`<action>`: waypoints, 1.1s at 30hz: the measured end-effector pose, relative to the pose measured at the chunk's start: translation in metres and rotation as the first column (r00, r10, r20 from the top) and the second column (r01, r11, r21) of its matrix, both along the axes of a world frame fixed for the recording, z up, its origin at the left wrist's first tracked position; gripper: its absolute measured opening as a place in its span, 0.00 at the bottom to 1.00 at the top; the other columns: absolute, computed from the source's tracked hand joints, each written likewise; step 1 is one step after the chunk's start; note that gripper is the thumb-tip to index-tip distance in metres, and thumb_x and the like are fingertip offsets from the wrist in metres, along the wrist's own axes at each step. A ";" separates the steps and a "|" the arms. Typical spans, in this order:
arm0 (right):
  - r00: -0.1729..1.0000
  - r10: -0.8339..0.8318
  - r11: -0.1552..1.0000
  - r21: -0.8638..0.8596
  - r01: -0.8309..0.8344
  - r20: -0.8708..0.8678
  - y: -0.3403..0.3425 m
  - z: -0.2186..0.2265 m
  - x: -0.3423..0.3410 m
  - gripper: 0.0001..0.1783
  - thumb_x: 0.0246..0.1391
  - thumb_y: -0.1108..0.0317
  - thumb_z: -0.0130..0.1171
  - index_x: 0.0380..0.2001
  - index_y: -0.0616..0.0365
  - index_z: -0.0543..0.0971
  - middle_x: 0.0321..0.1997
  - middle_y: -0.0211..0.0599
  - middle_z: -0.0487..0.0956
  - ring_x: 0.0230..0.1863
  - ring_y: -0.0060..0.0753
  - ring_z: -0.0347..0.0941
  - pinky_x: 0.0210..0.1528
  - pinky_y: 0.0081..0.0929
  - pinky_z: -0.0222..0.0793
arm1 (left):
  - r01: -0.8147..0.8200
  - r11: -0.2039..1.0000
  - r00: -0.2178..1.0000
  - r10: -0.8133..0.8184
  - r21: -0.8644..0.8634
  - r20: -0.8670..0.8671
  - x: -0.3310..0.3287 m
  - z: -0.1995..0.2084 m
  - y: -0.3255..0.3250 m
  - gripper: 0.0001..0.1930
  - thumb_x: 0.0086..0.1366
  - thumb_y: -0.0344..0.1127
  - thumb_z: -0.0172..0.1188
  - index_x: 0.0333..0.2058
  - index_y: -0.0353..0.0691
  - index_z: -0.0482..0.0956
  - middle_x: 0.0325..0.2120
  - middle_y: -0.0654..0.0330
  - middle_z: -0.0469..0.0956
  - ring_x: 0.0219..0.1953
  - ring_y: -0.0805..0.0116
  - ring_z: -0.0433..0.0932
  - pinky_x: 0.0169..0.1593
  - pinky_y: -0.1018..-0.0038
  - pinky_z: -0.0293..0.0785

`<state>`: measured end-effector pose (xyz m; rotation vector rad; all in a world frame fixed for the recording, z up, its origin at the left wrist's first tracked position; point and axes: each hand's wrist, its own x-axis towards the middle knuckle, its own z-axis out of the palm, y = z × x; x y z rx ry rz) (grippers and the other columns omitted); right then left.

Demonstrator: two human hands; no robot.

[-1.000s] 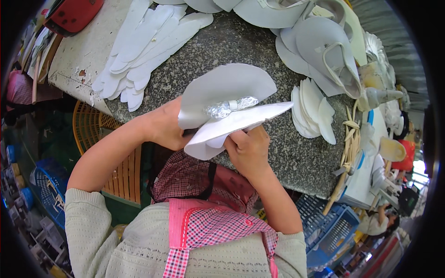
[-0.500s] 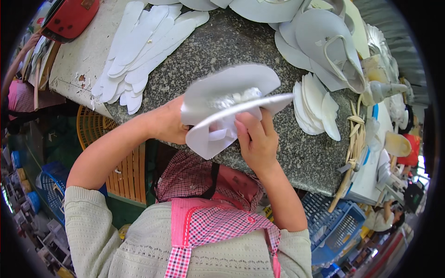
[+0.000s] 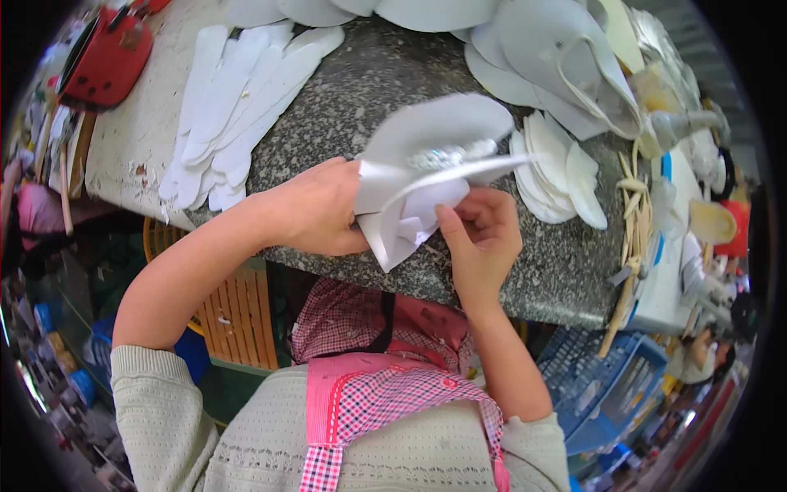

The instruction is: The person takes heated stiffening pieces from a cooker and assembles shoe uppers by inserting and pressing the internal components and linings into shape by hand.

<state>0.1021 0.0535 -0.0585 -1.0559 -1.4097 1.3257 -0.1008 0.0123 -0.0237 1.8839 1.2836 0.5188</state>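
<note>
A white shoe upper (image 3: 434, 127), folded into a curved shape with a silvery glittering patch on it, is held above the near edge of the stone slab. Wrapped round its left end is my left hand (image 3: 316, 205), closed, with some fingertips hidden behind the piece. On the other side my right hand (image 3: 485, 238) has its thumb and bent fingers at the inner white flap (image 3: 443, 205), pinching the edge. Right of the upper, small white rounded pads (image 3: 551, 176) lie fanned in a pile. Long white insoles (image 3: 238, 102) are stacked at the left.
More white uppers (image 3: 537, 49) pile up at the far side of the stone slab (image 3: 377, 61). A red container (image 3: 111, 61) stands far left. Along the right edge are a glue-stained bottle (image 3: 680, 127) and a bundle of tan strips (image 3: 631, 221). A blue basket (image 3: 615, 394) sits below the slab.
The upper has tilted and shifted a little to the right with both hands. My right thumb and fingers have moved along its inner flap. The whole view has swung slightly.
</note>
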 end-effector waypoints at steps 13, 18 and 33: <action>0.772 0.195 0.946 0.091 -0.310 0.606 0.019 0.017 -0.004 0.11 0.41 0.72 0.62 0.25 0.61 0.69 0.32 0.41 0.70 0.26 0.40 0.72 0.29 0.34 0.68 | 0.133 0.991 0.989 -0.134 -0.028 -0.060 0.000 0.001 0.014 0.28 0.42 0.34 0.66 0.46 0.44 0.71 0.42 0.46 0.71 0.42 0.47 0.74 0.46 0.60 0.72; 0.716 0.122 0.924 0.185 -0.335 0.687 0.031 0.016 -0.003 0.16 0.39 0.68 0.64 0.30 0.60 0.67 0.30 0.41 0.71 0.27 0.45 0.73 0.28 0.38 0.68 | 0.051 0.996 0.997 -0.055 -0.073 -0.050 0.005 0.003 0.014 0.20 0.42 0.31 0.65 0.38 0.42 0.78 0.35 0.53 0.76 0.40 0.54 0.75 0.46 0.64 0.70; 0.706 0.462 0.731 0.221 -0.646 0.537 0.040 0.018 0.018 0.22 0.45 0.70 0.61 0.46 0.60 0.72 0.43 0.47 0.73 0.44 0.51 0.70 0.47 0.37 0.65 | -0.065 0.945 0.994 0.090 0.320 -0.062 -0.014 0.005 0.022 0.22 0.43 0.22 0.57 0.41 0.44 0.77 0.42 0.56 0.75 0.48 0.54 0.70 0.53 0.61 0.62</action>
